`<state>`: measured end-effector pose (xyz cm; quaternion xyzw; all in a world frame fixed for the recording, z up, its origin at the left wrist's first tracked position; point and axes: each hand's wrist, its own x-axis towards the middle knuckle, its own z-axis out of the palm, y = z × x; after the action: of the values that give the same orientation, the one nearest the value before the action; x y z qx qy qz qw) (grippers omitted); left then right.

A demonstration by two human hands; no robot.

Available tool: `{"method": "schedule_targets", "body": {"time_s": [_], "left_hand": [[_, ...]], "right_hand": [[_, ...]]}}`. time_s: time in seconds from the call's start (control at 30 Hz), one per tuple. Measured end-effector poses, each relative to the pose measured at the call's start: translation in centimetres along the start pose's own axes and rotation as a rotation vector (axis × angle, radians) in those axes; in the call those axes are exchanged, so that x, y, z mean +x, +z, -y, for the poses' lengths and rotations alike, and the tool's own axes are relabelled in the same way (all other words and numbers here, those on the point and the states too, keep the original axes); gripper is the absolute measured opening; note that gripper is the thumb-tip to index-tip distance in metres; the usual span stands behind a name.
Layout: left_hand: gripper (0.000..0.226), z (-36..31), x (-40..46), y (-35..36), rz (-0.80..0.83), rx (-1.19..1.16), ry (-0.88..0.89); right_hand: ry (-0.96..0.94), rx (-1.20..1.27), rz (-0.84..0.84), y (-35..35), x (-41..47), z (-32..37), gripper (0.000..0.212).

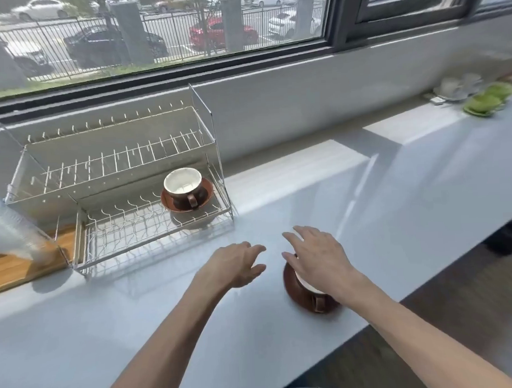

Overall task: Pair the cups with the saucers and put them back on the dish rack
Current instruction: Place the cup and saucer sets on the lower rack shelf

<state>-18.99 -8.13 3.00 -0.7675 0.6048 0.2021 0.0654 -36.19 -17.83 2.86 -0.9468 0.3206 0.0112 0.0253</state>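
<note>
A brown cup with a white inside (183,183) stands on a brown saucer (206,193) at the right end of the lower shelf of the wire dish rack (150,224). A second brown cup (310,288) sits on its saucer (294,289) on the white counter, near the front edge. My right hand (317,257) hovers over that cup with fingers spread, hiding most of it. Just left of the saucer, my left hand (240,263) is open above the counter and holds nothing.
The white counter (396,205) runs right along the window sill. A wooden board (20,262) and a stack of clear plastic cups (10,231) lie left of the rack. Green dishes (487,100) and glassware (457,86) sit far right. The counter's front edge drops to the floor at right.
</note>
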Motion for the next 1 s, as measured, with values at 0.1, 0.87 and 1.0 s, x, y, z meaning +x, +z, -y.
{"method": "schedule_targets", "body": {"time_s": [0.1,0.87,1.0], "left_hand": [[0.053,-1.7,0.4,1.9,-0.096,0.019,0.024],[0.065,-9.3,2.3,8.5,-0.138,-1.057,-0.349],[0.070,-8.9,2.6,8.3,-0.055,-1.136,-0.360]], "right_hand": [[0.099,0.092,-0.054,1.1,-1.9,-1.9,0.048],[0.780,1.042,0.042,6.5,-4.2,-6.2,0.042],[0.806,1.122,0.019,7.3,-4.1,-6.3,0.042]]}}
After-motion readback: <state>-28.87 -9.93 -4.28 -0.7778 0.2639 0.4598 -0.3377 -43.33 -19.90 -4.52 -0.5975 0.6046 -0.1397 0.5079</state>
